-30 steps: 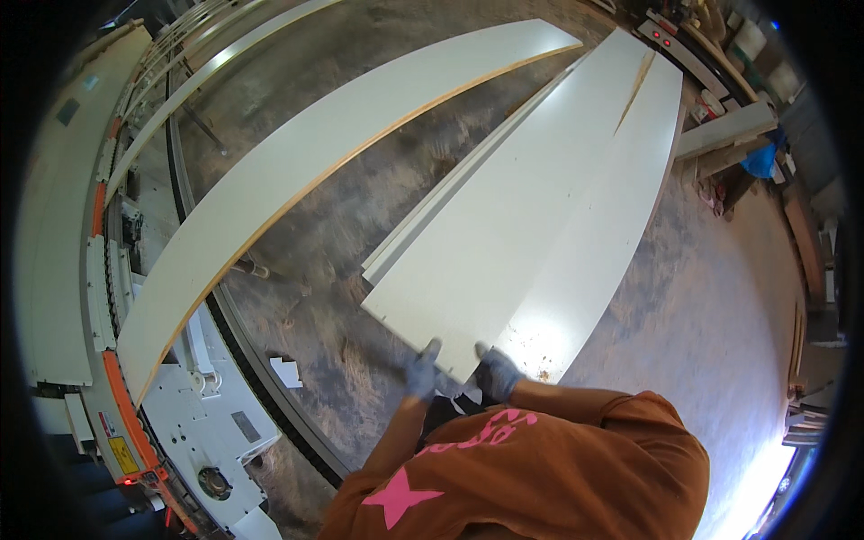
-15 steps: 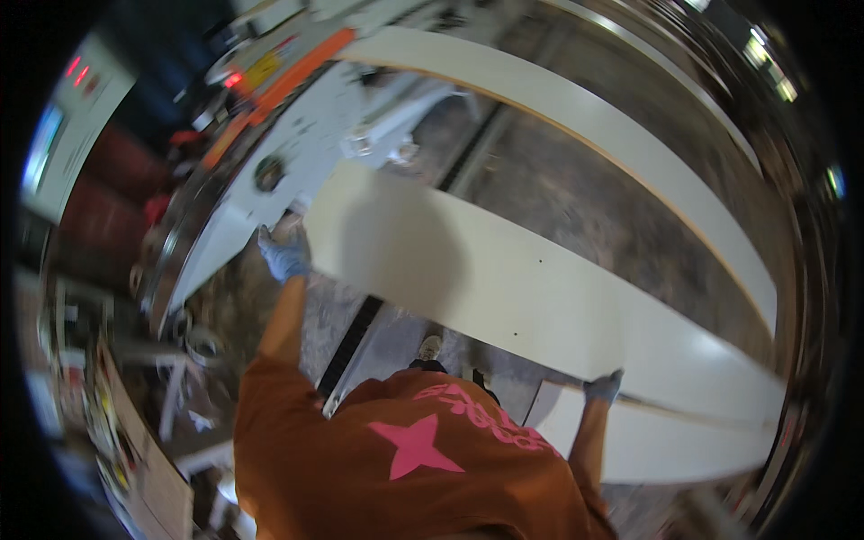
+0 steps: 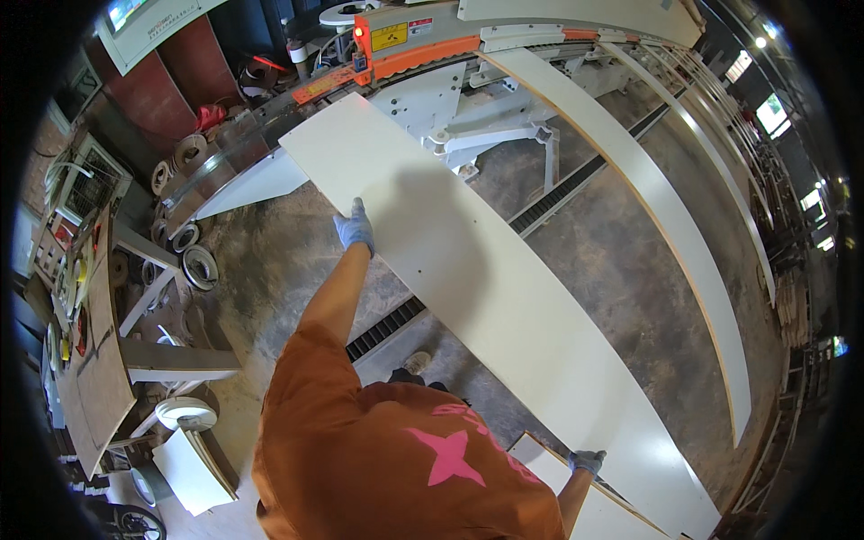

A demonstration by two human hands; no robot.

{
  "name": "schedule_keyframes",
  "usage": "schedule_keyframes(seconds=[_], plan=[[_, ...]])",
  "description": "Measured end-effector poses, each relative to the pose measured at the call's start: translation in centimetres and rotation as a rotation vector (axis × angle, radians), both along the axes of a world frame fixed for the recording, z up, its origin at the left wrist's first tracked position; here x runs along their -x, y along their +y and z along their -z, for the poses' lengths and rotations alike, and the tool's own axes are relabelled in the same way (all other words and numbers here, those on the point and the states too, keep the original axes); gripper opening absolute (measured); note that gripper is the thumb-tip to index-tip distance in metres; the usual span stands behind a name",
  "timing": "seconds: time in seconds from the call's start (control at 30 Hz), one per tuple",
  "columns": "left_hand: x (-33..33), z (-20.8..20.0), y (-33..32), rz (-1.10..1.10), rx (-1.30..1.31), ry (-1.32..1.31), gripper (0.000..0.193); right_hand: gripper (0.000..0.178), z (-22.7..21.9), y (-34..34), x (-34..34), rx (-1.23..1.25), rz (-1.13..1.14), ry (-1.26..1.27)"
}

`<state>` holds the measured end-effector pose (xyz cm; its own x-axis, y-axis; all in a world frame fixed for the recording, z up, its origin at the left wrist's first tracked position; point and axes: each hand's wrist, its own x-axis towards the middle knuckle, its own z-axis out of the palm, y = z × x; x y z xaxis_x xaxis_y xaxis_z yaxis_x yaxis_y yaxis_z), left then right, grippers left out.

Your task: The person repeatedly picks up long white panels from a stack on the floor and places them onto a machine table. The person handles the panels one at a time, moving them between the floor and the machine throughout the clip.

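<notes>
A long white board (image 3: 504, 288) with two small dark holes stretches diagonally before me, from the machine at the upper left to the lower right. My left hand (image 3: 355, 227), in a blue-grey glove, grips its near long edge, a little back from the far end. The thumb lies on top, and the other fingers are partly hidden. Farther down the same edge, my gloved right hand (image 3: 588, 462) is closed on the board near its lower right end. Below that hand lies another white board (image 3: 549, 466) with a brown edge, partly covered.
An orange and grey machine (image 3: 405, 65) with a warning label runs along the back. Another curved-looking white board (image 3: 661, 198) rests across supports at right. At left stand a workbench (image 3: 99, 360) and several rolls of edging tape (image 3: 200, 267). A dark slotted rail (image 3: 558, 193) crosses the floor.
The view has turned toward the machine. The board's far end is now nearer the machine. My left hand has shifted from the board's end corner onto its long edge; my right still holds it.
</notes>
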<state>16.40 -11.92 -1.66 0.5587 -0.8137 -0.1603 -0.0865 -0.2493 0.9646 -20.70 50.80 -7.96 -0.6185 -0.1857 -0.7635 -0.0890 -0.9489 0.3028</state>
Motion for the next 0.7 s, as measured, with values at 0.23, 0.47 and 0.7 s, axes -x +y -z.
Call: schedule_keyframes(seconds=[0.23,0.47,0.7], plan=[[-3.7,-0.8,-5.3,0.088,-0.108,-0.173,0.076,0.026,-3.7,-5.7,-4.0,1.126,1.319,-0.459],[-5.2,-0.6,-9.5,0.112,-0.088,-0.251,0.078,0.027,-6.2,-8.6,-6.5,1.172,1.291,-0.484],[-6.9,0.2,-15.7,0.142,-0.159,-0.261,0.077,0.028,-6.5,-12.9,-10.5,1.208,1.224,-0.575]])
